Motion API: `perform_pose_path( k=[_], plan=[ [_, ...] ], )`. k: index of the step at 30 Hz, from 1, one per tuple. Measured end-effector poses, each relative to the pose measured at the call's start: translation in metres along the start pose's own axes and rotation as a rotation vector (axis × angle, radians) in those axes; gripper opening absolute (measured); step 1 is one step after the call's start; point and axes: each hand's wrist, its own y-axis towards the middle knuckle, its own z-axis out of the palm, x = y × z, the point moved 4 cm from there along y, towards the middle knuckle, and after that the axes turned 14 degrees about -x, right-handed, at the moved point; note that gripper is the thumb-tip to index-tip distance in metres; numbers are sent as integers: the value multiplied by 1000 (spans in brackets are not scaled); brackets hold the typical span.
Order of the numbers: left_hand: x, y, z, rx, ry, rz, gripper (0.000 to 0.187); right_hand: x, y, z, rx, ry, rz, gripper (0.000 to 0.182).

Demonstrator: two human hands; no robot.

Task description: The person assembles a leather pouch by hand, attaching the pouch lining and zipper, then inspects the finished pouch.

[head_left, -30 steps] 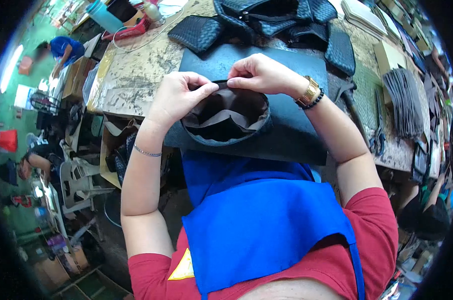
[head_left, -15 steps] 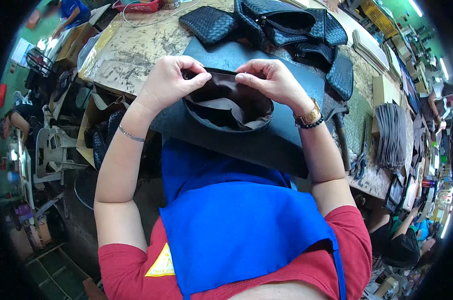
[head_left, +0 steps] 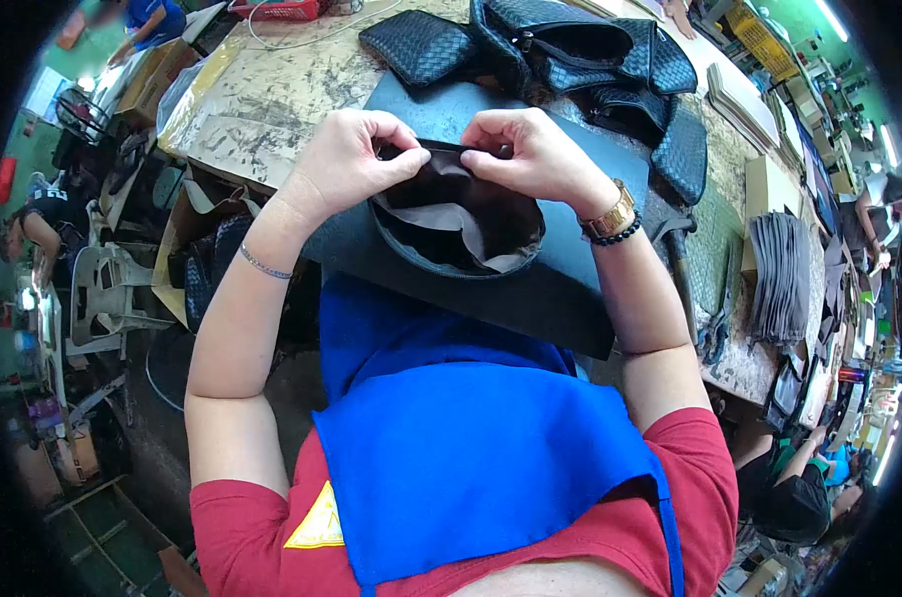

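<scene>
A dark pouch [head_left: 461, 261] with a brown lining lies mouth-up in front of me, on a black board [head_left: 550, 303]. My left hand [head_left: 356, 159] pinches the far rim of the pouch between thumb and forefinger. Close beside it, my right hand [head_left: 530, 154] pinches the same rim, its thumb on the lining side. A lighter flap of lining [head_left: 441, 221] shows inside the opening. The fingers behind the rim are partly hidden.
Several black woven pouches [head_left: 421, 48] are piled beyond the board. A hammer [head_left: 678, 249] lies right of my wrist, near a stack of dark strips [head_left: 779, 279]. A red basket [head_left: 282, 8] stands at the far edge. Other people work on both sides.
My hands have drawn slightly closer together along the rim, the right one shifting left. The pouch's near edge has dropped a little toward me. Both pinches stay on the rim.
</scene>
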Motion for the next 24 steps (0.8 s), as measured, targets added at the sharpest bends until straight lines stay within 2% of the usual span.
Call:
perform_pose_path(
  k=[2, 3, 6, 9, 12, 14, 18, 21, 24],
  plan=[
    [-6, -1, 0, 33, 31, -16, 18, 6, 2, 2, -29, -30, -84, 27],
    [-7, -1, 0, 50, 47, -23, 17, 5, 2, 3, -15, -27, -59, 26],
    [-7, 0, 0, 59, -12, 114, 13, 0, 5, 4, 4, -19, -4, 24],
    [-16, -3, -3, 22, 63, 271, 13, -5, 4, 0, -20, -25, 3, 23],
    [-21, -5, -4, -50, 10, 78, 19, -10, 5, 1, -36, -29, -13, 23],
    [-20, -4, -5, -45, 66, 60, 23, -11, 5, 2, -46, -12, -6, 22],
    [-17, -3, -7, -24, 194, 126, 22, -7, 6, 1, -8, -73, -34, 23],
    [-20, -2, -10, 58, 234, 89, 22, -5, 8, -1, 4, -97, -52, 24],
    [-17, -2, -10, 61, 179, 133, 20, -1, 9, 0, 28, -114, -95, 24]
  ],
)
